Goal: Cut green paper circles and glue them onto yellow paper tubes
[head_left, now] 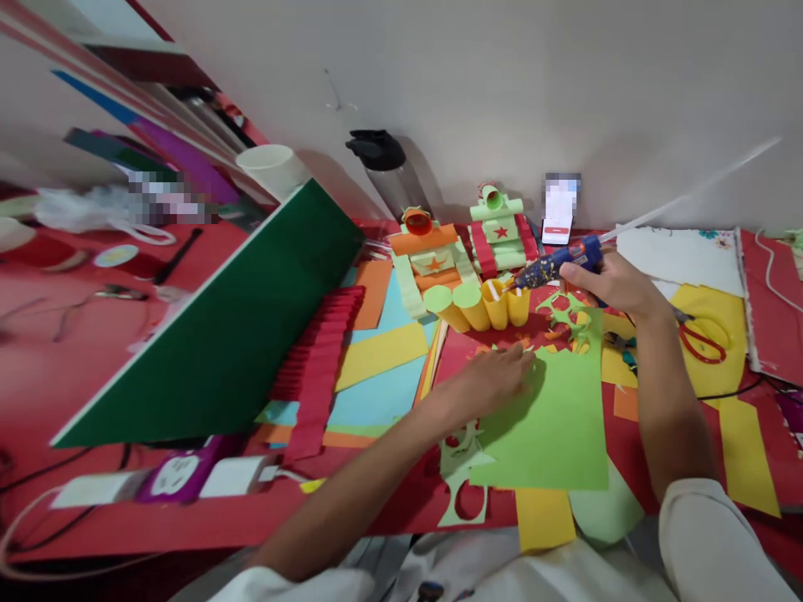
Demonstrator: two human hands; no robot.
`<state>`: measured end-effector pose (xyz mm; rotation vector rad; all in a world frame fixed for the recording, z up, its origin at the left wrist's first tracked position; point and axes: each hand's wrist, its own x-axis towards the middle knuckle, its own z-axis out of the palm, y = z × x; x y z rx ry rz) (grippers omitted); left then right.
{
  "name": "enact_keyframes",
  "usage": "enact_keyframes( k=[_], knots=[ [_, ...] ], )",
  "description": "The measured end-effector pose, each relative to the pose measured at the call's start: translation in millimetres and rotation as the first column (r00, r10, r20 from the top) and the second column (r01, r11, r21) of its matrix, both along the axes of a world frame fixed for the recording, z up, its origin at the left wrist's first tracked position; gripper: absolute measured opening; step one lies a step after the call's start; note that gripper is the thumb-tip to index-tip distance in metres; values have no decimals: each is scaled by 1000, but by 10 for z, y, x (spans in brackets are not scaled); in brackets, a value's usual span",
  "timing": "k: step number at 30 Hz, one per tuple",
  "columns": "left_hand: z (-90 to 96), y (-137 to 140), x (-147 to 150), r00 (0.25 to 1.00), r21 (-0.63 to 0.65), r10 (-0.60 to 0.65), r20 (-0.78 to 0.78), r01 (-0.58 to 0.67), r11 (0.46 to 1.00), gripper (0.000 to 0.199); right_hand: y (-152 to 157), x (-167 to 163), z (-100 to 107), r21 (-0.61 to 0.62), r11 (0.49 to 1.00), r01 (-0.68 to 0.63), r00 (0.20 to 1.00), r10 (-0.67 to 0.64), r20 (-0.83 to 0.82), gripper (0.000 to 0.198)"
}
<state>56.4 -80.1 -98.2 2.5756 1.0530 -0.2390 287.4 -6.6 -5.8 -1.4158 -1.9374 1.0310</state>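
Note:
My right hand (618, 280) is wrapped round a dark blue glue gun (555, 266), with a long clear glue stick (696, 192) sticking out of its back. The nozzle is at the open top of a yellow paper tube (494, 305), which has white glue in it. Another open yellow tube (518, 308) stands beside it, and two more to the left are capped with light green discs (438, 298). My left hand (498, 374) lies with fingers stretched out over the edge of a light green sheet (552, 426), in front of the tubes, seemingly holding nothing.
Two paper figures (434, 259) stand behind the tubes, next to a phone (560, 209) and a bottle (386, 171). On the left leans a large green board (232, 334) near red pleated strips (319, 368). Red-handled scissors (703, 341) and cut-out scraps (568, 318) lie right.

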Motion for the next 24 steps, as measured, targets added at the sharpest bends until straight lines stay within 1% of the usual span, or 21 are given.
enact_keyframes(
  k=[2, 4, 6, 7, 9, 11, 13, 14, 16, 18, 19, 20, 22, 23, 24],
  knots=[
    [-142, 4, -2, 998, 16, 34, 56, -35, 999, 33, 13, 14, -21, 4, 998, 58, 998, -57, -30, 59],
    [-202, -7, -15, 994, -13, 42, 101, -41, 999, 27, 30, 24, -42, -15, 999, 45, 999, -45, -14, 61],
    [-216, -25, -20, 989, -52, 41, 144, -33, 998, 18, 46, 30, -64, -30, 999, -12, 1000, 12, -2, 60],
    [-218, -35, -19, 986, -68, 43, 162, -33, 997, 14, 53, 31, -74, -28, 999, -21, 1000, 21, -12, 60],
    [-222, -56, -13, 982, -87, 54, 183, -39, 996, 9, 64, 34, -93, -7, 1000, 10, 999, -10, -48, 61],
    [-226, -78, -19, 979, -96, 75, 191, -57, 994, 10, 70, 41, -107, 2, 999, 43, 998, -43, -55, 62],
    [-211, -106, -53, 973, -100, 97, 211, -77, 992, 13, 72, 54, -121, -22, 1000, 6, 999, -7, -43, 61],
    [-188, -122, -84, 967, -107, 101, 235, -78, 991, 13, 73, 59, -131, -42, 999, -20, 998, 18, -58, 61],
    [-100, -154, -175, 940, -123, 79, 332, -40, 992, 15, 77, 59, -161, -83, 996, -42, 987, 28, -157, 59],
    [48, -176, -295, 882, -109, 31, 471, 23, 994, 18, 92, 39, -201, -112, 994, 5, 948, -40, -316, 59],
    [137, -179, -360, 846, -77, 3, 534, 44, 996, 20, 104, 23, -222, -124, 991, 45, 917, -90, -389, 60],
    [230, -174, -424, 810, -30, -9, 586, 32, 999, 21, 120, 3, -243, -139, 987, 78, 885, -133, -446, 61],
    [408, -139, -538, 727, 107, -28, 686, -63, 992, 19, 157, -45, -284, -169, 978, 122, 835, -193, -516, 64],
    [482, -107, -583, 692, 185, -39, 721, -138, 973, 17, 177, -73, -304, -181, 975, 130, 816, -209, -538, 64],
    [542, -67, -619, 671, 258, -44, 741, -222, 940, 16, 195, -106, -326, -189, 973, 132, 800, -217, -560, 65]
  ],
)
